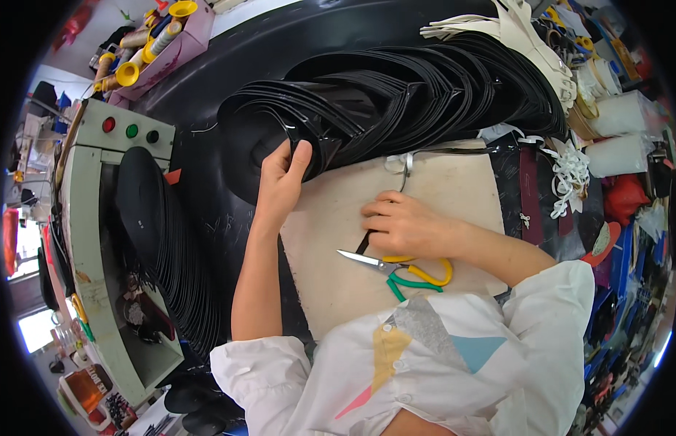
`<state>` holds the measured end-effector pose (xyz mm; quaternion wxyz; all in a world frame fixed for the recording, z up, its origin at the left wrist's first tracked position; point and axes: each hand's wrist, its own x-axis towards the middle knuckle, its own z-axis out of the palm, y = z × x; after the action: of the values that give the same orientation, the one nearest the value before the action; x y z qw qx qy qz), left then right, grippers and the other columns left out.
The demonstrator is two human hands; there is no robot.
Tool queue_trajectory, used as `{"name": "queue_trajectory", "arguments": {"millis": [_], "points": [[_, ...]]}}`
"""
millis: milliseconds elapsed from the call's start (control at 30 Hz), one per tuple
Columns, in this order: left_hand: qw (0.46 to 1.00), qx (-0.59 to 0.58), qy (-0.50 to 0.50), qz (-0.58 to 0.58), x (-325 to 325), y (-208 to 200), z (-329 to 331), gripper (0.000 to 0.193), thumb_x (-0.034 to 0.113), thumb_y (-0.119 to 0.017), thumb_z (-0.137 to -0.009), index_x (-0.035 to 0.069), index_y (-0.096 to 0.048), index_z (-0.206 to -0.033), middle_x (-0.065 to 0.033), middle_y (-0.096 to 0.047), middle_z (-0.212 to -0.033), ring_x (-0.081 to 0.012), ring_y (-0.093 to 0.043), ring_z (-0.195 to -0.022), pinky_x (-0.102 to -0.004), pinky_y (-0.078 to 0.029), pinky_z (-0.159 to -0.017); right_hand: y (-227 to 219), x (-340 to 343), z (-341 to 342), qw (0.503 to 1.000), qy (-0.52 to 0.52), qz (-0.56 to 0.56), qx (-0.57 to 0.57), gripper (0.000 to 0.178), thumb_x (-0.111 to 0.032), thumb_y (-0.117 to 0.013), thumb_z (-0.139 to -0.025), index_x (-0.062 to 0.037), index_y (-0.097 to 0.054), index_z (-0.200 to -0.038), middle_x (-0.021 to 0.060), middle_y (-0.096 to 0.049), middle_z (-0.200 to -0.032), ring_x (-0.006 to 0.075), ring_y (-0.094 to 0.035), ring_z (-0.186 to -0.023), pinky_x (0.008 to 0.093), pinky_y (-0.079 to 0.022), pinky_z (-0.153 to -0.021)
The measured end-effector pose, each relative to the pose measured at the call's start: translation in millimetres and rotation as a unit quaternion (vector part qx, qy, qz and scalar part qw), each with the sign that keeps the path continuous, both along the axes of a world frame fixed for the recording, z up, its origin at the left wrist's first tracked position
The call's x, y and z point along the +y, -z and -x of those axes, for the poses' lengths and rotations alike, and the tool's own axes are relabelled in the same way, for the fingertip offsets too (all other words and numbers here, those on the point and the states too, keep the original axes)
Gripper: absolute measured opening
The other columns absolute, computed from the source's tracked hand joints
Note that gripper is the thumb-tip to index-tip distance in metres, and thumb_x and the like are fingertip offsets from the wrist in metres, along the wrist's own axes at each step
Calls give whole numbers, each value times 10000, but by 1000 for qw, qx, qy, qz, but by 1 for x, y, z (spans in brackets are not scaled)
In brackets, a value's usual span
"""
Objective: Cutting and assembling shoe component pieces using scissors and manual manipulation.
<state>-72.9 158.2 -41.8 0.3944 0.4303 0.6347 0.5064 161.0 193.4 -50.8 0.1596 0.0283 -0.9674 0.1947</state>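
Black glossy curved pieces, which look like shoe uppers (352, 109), lie in a long overlapping row. At the row's left end my left hand (281, 178) pinches the edge of one, thumb on top; its other fingers are partly hidden. My right hand (407, 221) is closed around a slim tool over the pale board (338, 291). A shiny metal end of the tool (406, 174) points away from me, and a dark end shows below my fingers. Just below that hand, scissors (396, 270) with yellow and green handles lie on the board, blades partly open.
A grey metal box (87, 127) with coloured buttons stands left, beside a stack of black oval pieces (163, 240). Thread spools (156, 43) fill a pink box at the far left. Cream pieces (527, 51) lie far right, near white ribbon (569, 174) and dark red strips (529, 192).
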Motion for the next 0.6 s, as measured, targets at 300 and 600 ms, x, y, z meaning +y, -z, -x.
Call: {"name": "queue_trajectory", "arguments": {"millis": [300, 600], "points": [[983, -142, -119, 14, -18, -13, -7, 177, 123, -712, -803, -10, -597, -791, 23, -581, -707, -15, -450, -642, -176, -351, -608, -34, 8, 33, 965, 160, 105, 179, 109, -73, -658, -700, -59, -609, -796, 52, -594, -823, 244, -567, -809, 327, -433, -707], [968, -243, -22, -53, -18, 8, 8, 167, 174, -577, -900, 20, -643, -904, 36, -577, -820, -47, -507, -799, -201, -396, -736, -31, 39, 102, 940, 260, -53, 213, 175, -220, -722, -681, -106, -637, -782, 27, -567, -1032, 271, -482, -1098, 425, -323, -881]]}}
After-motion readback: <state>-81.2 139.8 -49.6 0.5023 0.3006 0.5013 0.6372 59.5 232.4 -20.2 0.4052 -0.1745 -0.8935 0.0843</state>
